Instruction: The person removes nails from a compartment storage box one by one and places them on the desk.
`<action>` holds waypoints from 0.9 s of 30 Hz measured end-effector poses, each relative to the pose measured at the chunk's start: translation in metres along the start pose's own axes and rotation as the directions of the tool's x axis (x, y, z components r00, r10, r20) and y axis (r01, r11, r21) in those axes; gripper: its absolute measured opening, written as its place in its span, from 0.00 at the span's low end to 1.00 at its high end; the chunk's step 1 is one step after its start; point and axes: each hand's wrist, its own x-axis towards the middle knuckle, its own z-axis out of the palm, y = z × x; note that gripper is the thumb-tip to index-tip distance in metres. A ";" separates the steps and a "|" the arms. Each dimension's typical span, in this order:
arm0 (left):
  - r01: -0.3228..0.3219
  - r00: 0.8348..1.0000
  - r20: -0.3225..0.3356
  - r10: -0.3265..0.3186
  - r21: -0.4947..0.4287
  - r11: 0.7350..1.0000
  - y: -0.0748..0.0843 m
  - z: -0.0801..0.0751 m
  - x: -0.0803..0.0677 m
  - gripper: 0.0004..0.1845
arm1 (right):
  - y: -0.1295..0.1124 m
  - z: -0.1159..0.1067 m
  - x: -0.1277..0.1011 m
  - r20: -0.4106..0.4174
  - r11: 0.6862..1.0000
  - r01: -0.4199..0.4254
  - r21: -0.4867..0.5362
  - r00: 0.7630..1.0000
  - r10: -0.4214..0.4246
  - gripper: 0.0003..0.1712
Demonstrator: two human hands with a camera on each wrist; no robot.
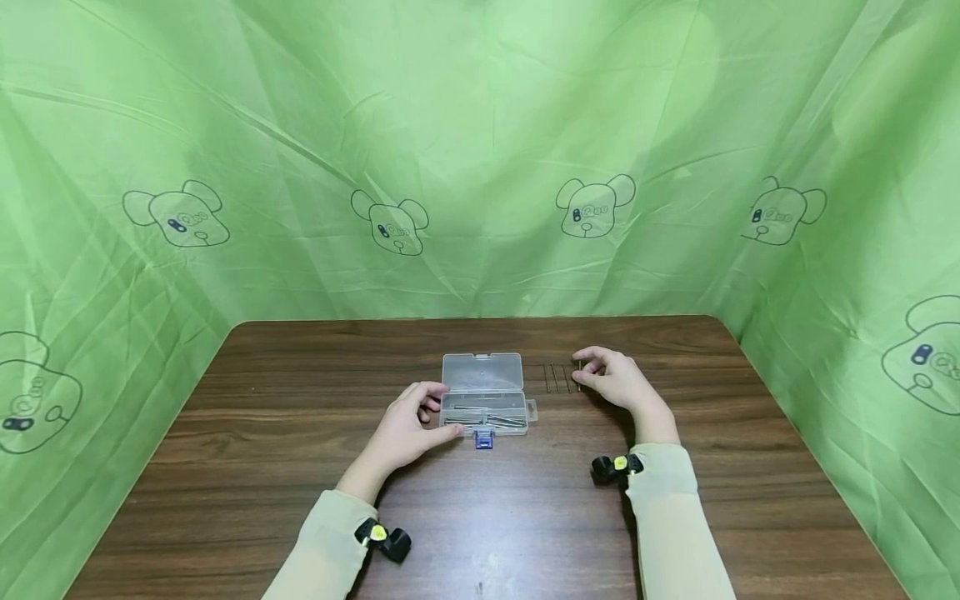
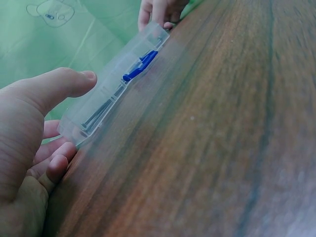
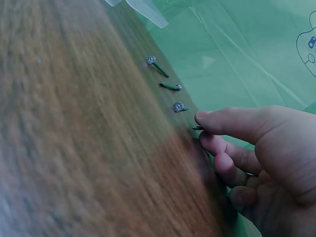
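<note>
A clear plastic box (image 1: 483, 412) lies with its lid folded back, and several long nails (image 1: 495, 421) rest inside it. My left hand (image 1: 405, 425) holds the box at its left end, thumb by the front corner and curled fingers along the side. To the right of the box, my right hand (image 1: 617, 379) pinches one nail (image 3: 197, 128) between thumb and fingertips, low at the table. Three more nails (image 3: 178, 107) lie in a row between that hand and the box, heads toward me. Most of the pinched nail is hidden by the fingers in the right wrist view.
The blue latch (image 1: 484, 439) hangs at the box's front, and a clear hanging tab (image 1: 532, 410) sticks out on its right. Dark wood-grain table (image 1: 495, 517) lies under everything. Green cloth (image 1: 480, 125) with printed bear heads hangs around the back and sides.
</note>
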 end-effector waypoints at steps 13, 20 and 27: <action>-0.011 1.000 -0.006 0.011 0.005 1.000 0.001 0.002 -0.001 0.37 | -0.001 -0.003 -0.001 0.011 1.000 -0.014 -0.004 1.000 0.014 0.21; -0.004 1.000 -0.009 0.004 0.010 1.000 0.001 0.002 -0.002 0.37 | -0.003 -0.002 -0.001 0.001 0.999 -0.025 -0.048 1.000 0.025 0.20; -0.010 1.000 -0.015 0.010 0.014 1.000 0.001 0.004 -0.003 0.36 | -0.011 -0.002 -0.002 -0.010 0.994 -0.065 -0.083 0.998 0.065 0.20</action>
